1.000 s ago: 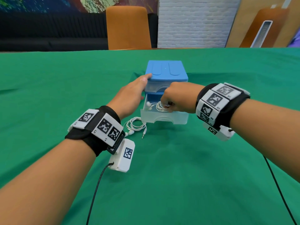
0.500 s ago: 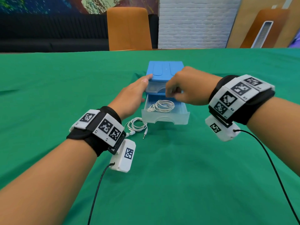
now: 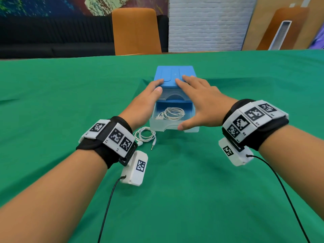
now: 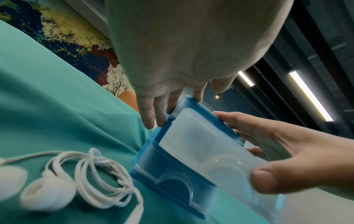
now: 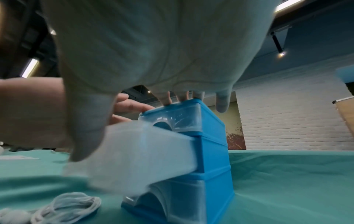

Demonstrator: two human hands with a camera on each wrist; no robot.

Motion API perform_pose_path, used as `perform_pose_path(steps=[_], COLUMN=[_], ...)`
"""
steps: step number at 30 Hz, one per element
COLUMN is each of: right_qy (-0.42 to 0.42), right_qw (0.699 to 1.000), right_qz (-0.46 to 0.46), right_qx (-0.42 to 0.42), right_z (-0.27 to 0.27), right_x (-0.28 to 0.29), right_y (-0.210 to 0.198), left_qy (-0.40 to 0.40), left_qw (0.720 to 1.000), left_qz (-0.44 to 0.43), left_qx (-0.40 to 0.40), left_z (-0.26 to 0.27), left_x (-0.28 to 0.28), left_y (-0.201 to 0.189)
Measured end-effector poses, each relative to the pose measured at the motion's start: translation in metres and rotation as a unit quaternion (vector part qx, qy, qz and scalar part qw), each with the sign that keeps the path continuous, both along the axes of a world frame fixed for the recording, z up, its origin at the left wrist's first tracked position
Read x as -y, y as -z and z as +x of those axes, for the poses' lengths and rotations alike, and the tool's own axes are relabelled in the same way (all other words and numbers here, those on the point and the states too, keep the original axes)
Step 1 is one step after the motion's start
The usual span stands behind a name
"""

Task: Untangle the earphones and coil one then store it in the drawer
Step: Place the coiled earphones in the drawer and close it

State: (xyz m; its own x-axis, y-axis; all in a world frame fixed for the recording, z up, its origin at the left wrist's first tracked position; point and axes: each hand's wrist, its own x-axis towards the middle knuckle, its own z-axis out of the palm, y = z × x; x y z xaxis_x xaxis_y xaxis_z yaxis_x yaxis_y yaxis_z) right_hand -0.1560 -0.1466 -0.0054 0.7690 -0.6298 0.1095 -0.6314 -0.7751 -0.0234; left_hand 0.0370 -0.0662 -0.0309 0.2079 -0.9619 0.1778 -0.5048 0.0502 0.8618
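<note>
A small blue drawer unit (image 3: 173,76) stands mid-table with its clear middle drawer (image 3: 157,126) pulled out. One coiled white earphone set (image 3: 172,114) lies inside that drawer. A second white earphone set (image 3: 144,135) lies loosely coiled on the cloth, left of the drawer front, also seen close up in the left wrist view (image 4: 91,178). My left hand (image 3: 154,88) rests with straight fingers on the unit's top left edge. My right hand (image 3: 196,102) lies flat on the unit's top, its thumb spread down at the drawer's front wall; it holds nothing.
A green cloth (image 3: 175,190) covers the whole table. An orange chair (image 3: 135,30) stands behind the far edge. Black cables run from both wrist cameras toward me over the near cloth.
My right hand let go of the coiled earphones in the drawer, rose, opened and settled on the unit's top with the thumb at the drawer front. The left hand shifted slightly onto the top.
</note>
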Motion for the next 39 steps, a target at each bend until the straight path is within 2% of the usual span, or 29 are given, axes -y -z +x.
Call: perform_pose_path(steps=[5,10,20,39], right_qy=[0.013,0.021,0.022,0.057], right_qw=[0.997,0.99,0.982,0.983], right_qz=[-0.031,0.014,-0.044,-0.035], right_qx=[0.067,0.142,0.184,0.171], right_z=[0.008,0.015,0.019,0.026], right_x=[0.01,0.027,0.036,0.033], right_y=[0.015,0.016,0.033,0.029], left_qy=[-0.015,-0.012,-0.047,-0.051], left_qw=[1.0,1.0,0.999,0.998], left_qz=[-0.001,-0.009,-0.016,0.006], left_qx=[-0.011,-0.002,0.001,0.03], left_z=[-0.002,-0.004,0.001,0.002], left_x=[0.002,0.006,0.017,0.015], left_y=[0.004,0.003,0.008,0.002])
